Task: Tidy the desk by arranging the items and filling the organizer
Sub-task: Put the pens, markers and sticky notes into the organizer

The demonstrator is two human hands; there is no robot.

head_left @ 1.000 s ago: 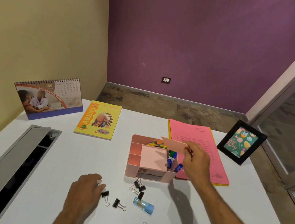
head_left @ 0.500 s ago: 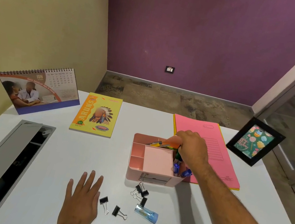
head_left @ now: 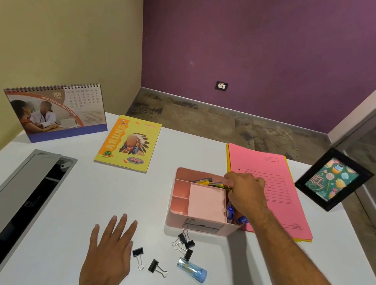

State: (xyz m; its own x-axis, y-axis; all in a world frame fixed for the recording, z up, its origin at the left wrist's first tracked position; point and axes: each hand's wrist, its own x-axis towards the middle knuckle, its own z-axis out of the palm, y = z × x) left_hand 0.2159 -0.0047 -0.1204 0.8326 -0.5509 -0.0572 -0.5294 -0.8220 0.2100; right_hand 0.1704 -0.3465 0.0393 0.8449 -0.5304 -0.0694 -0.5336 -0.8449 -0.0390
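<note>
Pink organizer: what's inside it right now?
The pink organizer holds a pink note pad, pens and pencils at the back, blue-capped markers right. The right hand covers the rest; two left compartments look empty.

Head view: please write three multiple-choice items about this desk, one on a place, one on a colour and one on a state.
1. Where does the notebook lie?
A) under the frame
B) right of the calendar
C) on the folder

2. What colour is the organizer?
A) pink
B) green
C) white

3. How is the left hand?
A) closed on a clip
B) lifting the notebook
C) open, flat on the desk

Answers:
1. B, it lies flat just right of the standing calendar.
2. A, its walls are pink.
3. C, the fingers are spread, palm down, holding nothing.
</note>
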